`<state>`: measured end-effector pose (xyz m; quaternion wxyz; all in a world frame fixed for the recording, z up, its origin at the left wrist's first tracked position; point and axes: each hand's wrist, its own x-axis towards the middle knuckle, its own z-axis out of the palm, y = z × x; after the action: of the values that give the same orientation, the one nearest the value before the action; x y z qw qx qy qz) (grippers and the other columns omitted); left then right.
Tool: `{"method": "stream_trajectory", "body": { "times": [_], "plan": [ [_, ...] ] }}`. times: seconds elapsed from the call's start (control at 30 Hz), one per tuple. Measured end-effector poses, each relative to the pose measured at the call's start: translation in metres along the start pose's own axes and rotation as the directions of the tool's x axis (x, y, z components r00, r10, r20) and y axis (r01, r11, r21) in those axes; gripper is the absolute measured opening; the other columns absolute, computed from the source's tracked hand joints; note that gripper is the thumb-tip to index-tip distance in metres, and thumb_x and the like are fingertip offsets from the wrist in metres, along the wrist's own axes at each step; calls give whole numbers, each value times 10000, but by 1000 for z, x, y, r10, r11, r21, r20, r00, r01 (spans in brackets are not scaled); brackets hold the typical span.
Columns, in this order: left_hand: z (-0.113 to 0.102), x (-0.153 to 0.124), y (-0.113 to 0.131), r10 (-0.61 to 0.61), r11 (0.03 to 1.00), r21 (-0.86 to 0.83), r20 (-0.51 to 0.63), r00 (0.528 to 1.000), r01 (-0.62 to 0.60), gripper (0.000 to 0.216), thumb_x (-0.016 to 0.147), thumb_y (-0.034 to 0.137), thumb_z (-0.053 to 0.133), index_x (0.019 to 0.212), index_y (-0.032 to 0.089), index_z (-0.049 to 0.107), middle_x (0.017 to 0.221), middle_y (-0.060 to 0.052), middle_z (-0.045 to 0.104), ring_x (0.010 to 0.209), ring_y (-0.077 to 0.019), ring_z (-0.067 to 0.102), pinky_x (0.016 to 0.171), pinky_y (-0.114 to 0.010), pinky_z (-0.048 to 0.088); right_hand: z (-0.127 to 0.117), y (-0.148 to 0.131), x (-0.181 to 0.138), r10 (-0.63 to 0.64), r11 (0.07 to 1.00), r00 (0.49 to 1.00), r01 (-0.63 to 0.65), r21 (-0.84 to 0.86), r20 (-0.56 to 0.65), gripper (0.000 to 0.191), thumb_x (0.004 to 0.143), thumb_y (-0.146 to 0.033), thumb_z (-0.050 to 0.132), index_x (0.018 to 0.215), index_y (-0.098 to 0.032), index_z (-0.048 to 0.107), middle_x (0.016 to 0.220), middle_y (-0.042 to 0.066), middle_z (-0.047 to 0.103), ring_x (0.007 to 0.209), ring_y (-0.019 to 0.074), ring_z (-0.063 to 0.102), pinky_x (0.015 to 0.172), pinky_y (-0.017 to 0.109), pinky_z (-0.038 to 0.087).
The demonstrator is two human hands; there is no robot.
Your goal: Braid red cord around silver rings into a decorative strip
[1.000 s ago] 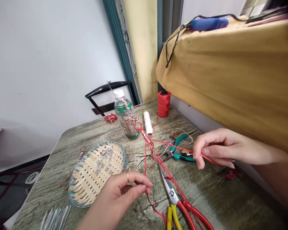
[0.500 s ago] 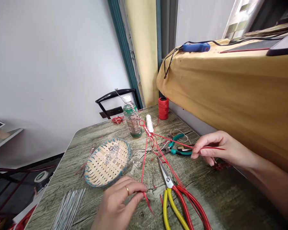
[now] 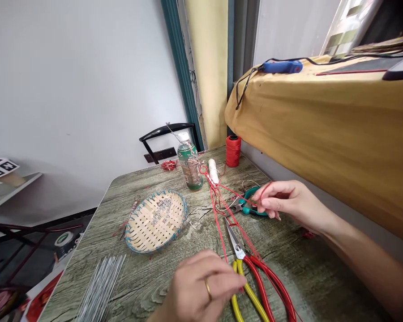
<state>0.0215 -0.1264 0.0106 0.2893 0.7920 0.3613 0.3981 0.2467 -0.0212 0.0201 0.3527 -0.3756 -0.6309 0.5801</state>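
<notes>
Red knotted cord (image 3: 209, 180), strands spread

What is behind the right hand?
The pliers are partly behind the right hand: their metal head and some teal handle show. The hand covers the rest; anything else directly behind it cannot be seen.

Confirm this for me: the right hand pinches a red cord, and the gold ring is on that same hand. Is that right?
Not quite: the gold ring is on the left hand, as the head view shows. The right hand does pinch a red cord.
</notes>
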Motion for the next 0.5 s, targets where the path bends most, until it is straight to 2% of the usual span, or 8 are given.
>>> {"method": "stream_trajectory", "body": {
  "times": [0.03, 0.07, 0.13, 0.17, 0.2, 0.33, 0.5],
  "plan": [
    [0, 5, -2, -83, 996, -40, -75, 994, 80, 279, 727, 59, 584, 873, 258, 714, 701, -62, 710, 629, -178, 615, 595, -311, 491, 3, 1, 4, 4, 1000, 1000, -4, -7, -8, 177, 710, -307, 670, 773, -144, 642, 690, 26, 624, 519, 76, 480, 468, 195, 381],
    [1, 10, -6, -198, 978, -105, -166, 966, 183, 229, 725, 92, 602, 820, 263, 722, 688, -49, 705, 625, -177, 616, 605, -316, 493, 5, 1, 9, 6, 1000, 1000, -6, -18, -15, 193, 710, -322, 666, 764, -140, 632, 686, 26, 622, 520, 77, 481, 474, 198, 384],
    [3, 20, -17, -451, 882, -289, -288, 845, 372, 125, 711, 157, 635, 706, 245, 723, 667, -31, 697, 624, -170, 618, 604, -297, 495, 11, 5, 19, 1, 999, 1000, -2, -51, -22, 229, 710, -354, 655, 747, -131, 619, 682, 28, 616, 520, 77, 481, 487, 204, 389],
    [5, 25, -23, -559, 805, -423, -308, 770, 416, 79, 693, 173, 653, 700, 214, 721, 657, -33, 696, 629, -170, 623, 619, -291, 501, 13, 7, 24, 2, 997, 1000, -3, -72, -22, 245, 714, -369, 645, 748, -127, 616, 680, 27, 612, 521, 77, 482, 491, 205, 390],
    [6, 30, -31, -586, 783, -463, -328, 741, 415, 66, 697, 196, 649, 713, 194, 713, 664, -30, 694, 636, -164, 623, 625, -283, 506, 16, 10, 28, 6, 996, 1000, -7, -89, -16, 257, 713, -376, 640, 746, -122, 618, 670, 27, 605, 518, 77, 482, 487, 205, 387],
    [13, 48, -54, -638, 736, -541, -355, 683, 407, 116, 701, 225, 644, 757, 137, 692, 685, -40, 685, 616, -141, 604, 608, -260, 504, 24, 25, 44, 6, 991, 1000, -8, -130, -19, 267, 744, -375, 589, 771, -112, 631, 624, 13, 572, 501, 76, 471, 465, 202, 371],
    [17, 61, -64, -676, 694, -620, -385, 628, 367, 157, 689, 230, 653, 797, 116, 652, 724, -53, 674, 664, -142, 612, 633, -261, 494, 30, 33, 51, -12, 985, 1000, 10, -173, -9, 245, 754, -347, 568, 792, -114, 632, 624, 10, 562, 522, 87, 479, 492, 212, 391]
  ]
}}
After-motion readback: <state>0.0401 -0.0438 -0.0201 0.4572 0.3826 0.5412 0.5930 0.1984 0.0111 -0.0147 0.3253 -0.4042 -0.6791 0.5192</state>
